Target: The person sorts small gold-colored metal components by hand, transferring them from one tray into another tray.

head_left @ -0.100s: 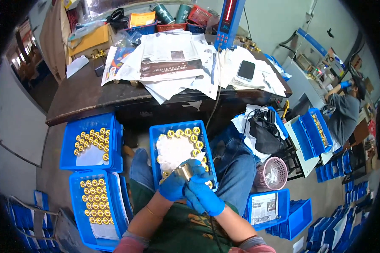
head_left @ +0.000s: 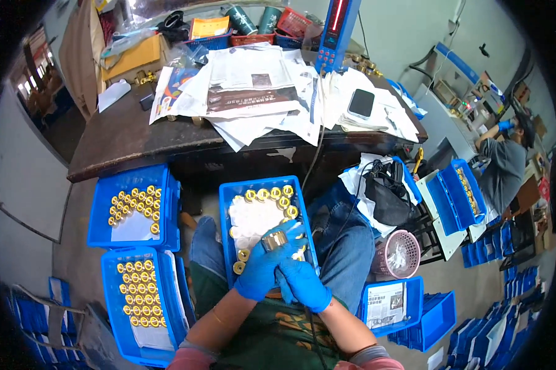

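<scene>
Both my hands wear blue gloves and meet over a blue tray [head_left: 228, 213] that rests on my lap. My left hand [head_left: 262, 268] grips a small brass ring part [head_left: 274, 240] at its fingertips. My right hand [head_left: 304, 282] is closed just below and to the right of it, with a black cable running down from it; what it holds is hidden. The tray holds several brass parts [head_left: 269, 195] along its far edge and right side on white paper.
Two more blue trays of brass parts [head_left: 134, 206] [head_left: 137, 287] sit on the floor at my left. A dark table [head_left: 124, 145] covered with papers, a phone [head_left: 360, 103] and a blue upright device [head_left: 336, 31] stands ahead. A pink basket [head_left: 401, 254], blue bins and another person [head_left: 505, 166] are at right.
</scene>
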`<state>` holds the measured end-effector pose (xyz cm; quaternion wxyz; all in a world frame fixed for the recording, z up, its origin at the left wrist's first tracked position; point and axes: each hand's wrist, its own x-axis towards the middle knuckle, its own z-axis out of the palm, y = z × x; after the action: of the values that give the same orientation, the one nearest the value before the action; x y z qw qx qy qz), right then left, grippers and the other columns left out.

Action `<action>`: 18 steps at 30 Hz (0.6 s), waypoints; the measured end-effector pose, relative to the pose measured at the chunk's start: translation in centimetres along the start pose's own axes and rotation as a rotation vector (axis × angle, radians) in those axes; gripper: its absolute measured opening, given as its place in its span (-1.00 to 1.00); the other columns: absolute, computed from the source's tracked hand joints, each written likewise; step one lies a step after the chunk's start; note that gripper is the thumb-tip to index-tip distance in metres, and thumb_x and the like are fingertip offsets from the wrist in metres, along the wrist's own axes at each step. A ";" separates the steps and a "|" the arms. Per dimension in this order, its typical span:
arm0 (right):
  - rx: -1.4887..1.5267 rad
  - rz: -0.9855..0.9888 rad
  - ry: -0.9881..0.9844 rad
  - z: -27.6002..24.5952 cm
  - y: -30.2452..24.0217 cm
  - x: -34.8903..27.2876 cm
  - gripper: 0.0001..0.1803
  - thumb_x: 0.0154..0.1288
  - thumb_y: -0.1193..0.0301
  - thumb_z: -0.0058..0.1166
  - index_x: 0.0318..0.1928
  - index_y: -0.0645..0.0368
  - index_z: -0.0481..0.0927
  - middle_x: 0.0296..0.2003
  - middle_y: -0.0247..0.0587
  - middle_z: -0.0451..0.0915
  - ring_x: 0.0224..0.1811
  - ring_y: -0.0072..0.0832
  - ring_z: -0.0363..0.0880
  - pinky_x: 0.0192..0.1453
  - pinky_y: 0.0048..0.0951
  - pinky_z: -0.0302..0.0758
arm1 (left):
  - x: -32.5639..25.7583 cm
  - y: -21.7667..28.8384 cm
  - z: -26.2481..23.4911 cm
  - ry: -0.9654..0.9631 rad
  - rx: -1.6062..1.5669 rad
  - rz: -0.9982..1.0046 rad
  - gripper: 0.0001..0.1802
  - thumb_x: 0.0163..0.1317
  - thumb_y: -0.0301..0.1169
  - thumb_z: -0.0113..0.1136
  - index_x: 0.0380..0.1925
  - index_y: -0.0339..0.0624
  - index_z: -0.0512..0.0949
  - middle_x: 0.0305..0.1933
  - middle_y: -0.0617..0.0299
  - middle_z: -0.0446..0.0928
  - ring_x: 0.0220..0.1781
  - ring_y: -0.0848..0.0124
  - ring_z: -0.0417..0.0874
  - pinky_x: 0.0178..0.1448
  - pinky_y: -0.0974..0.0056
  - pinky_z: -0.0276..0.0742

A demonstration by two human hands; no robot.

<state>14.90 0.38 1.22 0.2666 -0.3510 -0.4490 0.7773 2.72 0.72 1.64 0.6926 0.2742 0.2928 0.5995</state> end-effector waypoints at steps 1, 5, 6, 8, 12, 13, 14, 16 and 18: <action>-0.275 -0.007 0.103 0.0 -0.3 0.1 -0.63 0.35 0.22 -0.22 -0.43 0.27 0.44 -0.74 -0.25 0.42 -0.76 -0.52 0.39 -0.67 -0.53 0.30 | -0.3 -0.1 -0.5 0.058 0.250 0.069 -0.48 0.21 -0.42 -0.06 0.16 -0.35 0.15 0.11 -0.05 0.34 0.11 0.20 0.41 0.18 0.13 0.32; -0.487 -0.131 0.275 0.8 -1.1 -0.4 -0.67 0.31 0.27 -0.17 -0.31 0.36 0.43 -0.68 -0.10 0.47 -0.73 -0.41 0.48 -0.65 -0.45 0.40 | -1.0 1.2 -0.9 0.073 0.308 0.085 -0.55 0.17 -0.55 -0.03 0.10 -0.36 0.26 0.05 0.10 0.39 0.05 0.37 0.43 0.13 0.32 0.37; -0.489 -0.129 0.272 1.0 -0.8 -0.4 -0.67 0.31 0.27 -0.17 -0.31 0.36 0.43 -0.68 -0.10 0.47 -0.73 -0.41 0.48 -0.65 -0.45 0.40 | -1.0 1.2 -0.7 0.076 0.307 0.086 -0.55 0.17 -0.55 -0.03 0.10 -0.36 0.26 0.05 0.10 0.39 0.05 0.37 0.43 0.13 0.32 0.37; -0.518 -0.171 0.122 1.4 -0.1 -0.3 -0.69 0.31 0.28 -0.16 -0.27 0.35 0.41 -0.64 -0.10 0.50 -0.73 -0.43 0.48 -0.67 -0.47 0.39 | -1.0 1.1 0.0 0.033 0.147 -0.066 -0.54 0.17 -0.54 -0.04 0.11 -0.36 0.25 0.06 0.07 0.38 0.06 0.37 0.43 0.15 0.31 0.36; -0.329 -0.084 0.229 1.6 -0.7 -0.6 -0.70 0.31 0.27 -0.16 -0.24 0.32 0.41 -0.63 -0.13 0.51 -0.72 -0.46 0.49 -0.66 -0.47 0.40 | -1.8 0.2 -2.0 0.004 0.032 0.008 -0.50 0.14 -0.59 -0.10 0.14 -0.37 0.22 0.10 0.08 0.36 0.10 0.34 0.40 0.17 0.30 0.33; -0.431 -0.113 0.239 1.3 -0.3 -0.5 -0.69 0.31 0.26 -0.17 -0.22 0.31 0.41 -0.67 -0.13 0.50 -0.72 -0.44 0.50 -0.64 -0.46 0.41 | -1.7 0.3 -2.5 -0.015 0.294 0.114 -0.44 0.10 -0.63 -0.08 0.17 -0.37 0.16 0.11 0.04 0.33 0.10 0.33 0.39 0.16 0.29 0.34; -0.431 -0.111 0.238 1.2 0.1 -0.4 -0.69 0.31 0.26 -0.17 -0.22 0.31 0.41 -0.67 -0.13 0.50 -0.72 -0.44 0.50 -0.64 -0.46 0.41 | -1.8 0.5 -2.6 -0.013 0.293 0.113 -0.44 0.10 -0.63 -0.08 0.17 -0.37 0.16 0.11 0.04 0.33 0.10 0.33 0.39 0.16 0.29 0.34; -0.700 -0.170 0.181 1.2 0.6 -0.3 -0.68 0.32 0.25 -0.19 -0.19 0.31 0.41 -0.69 -0.11 0.50 -0.72 -0.41 0.51 -0.63 -0.45 0.42 | -2.2 1.2 -1.9 0.035 0.234 0.090 -0.35 0.04 -0.66 -0.04 0.21 -0.36 0.09 0.13 0.00 0.29 0.09 0.32 0.39 0.15 0.29 0.35; -0.637 -0.132 0.135 1.9 0.4 -0.4 -0.67 0.32 0.25 -0.20 -0.19 0.31 0.41 -0.69 -0.10 0.50 -0.72 -0.39 0.52 -0.63 -0.43 0.42 | -2.9 1.5 -1.9 0.070 0.207 0.065 -0.29 0.00 -0.68 0.02 0.22 -0.33 0.06 0.12 -0.02 0.29 0.08 0.32 0.40 0.11 0.30 0.38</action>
<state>13.59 -1.11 1.64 0.2223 -0.4375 -0.6728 0.5537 -0.04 -1.92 1.66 0.6299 0.3326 0.3680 0.5976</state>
